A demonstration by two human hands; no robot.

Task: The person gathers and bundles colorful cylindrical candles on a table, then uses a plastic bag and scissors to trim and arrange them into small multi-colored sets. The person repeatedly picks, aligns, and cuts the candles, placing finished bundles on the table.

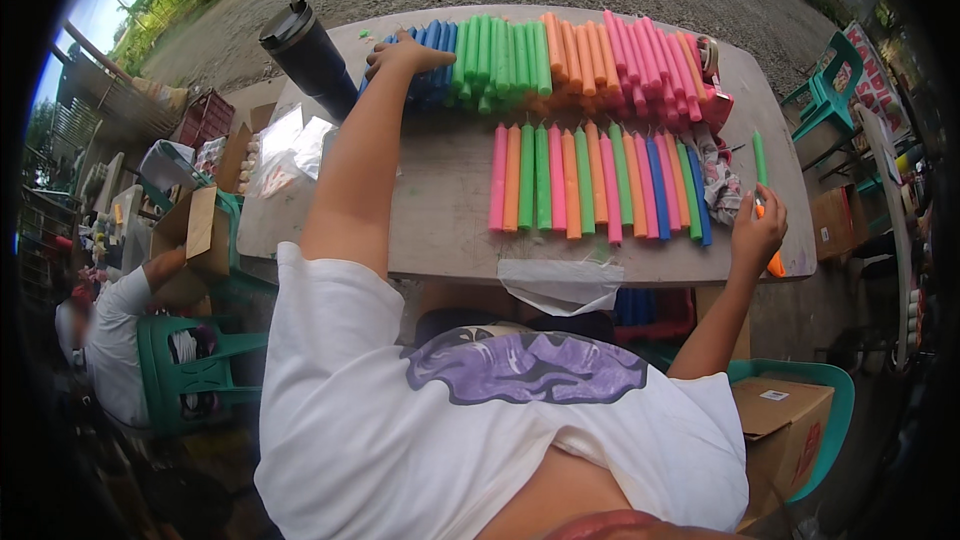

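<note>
My left hand [408, 57] reaches across the table to the blue candles [432, 75] at the far left of the back row. Its fingers are spread over them, the thumb pointing right toward the green candles [500, 55]. At the table's right side, my right hand [762, 228] is closed around the lower part of a green candle [759, 157], which stands up out of the fingers. An orange object [776, 265] shows below that hand, mostly hidden by it. Between my hands lies a front row of mixed pink, orange, green and blue candles [585, 180], side by side.
Orange candles [580, 55] and pink candles [650, 60] continue the back row. A dark tumbler [310, 55] and clear plastic bags [290, 150] are at the left, crumpled paper [717, 175] at the right. Another person [120, 330] sits by a cardboard box [190, 230]. Green chairs stand around.
</note>
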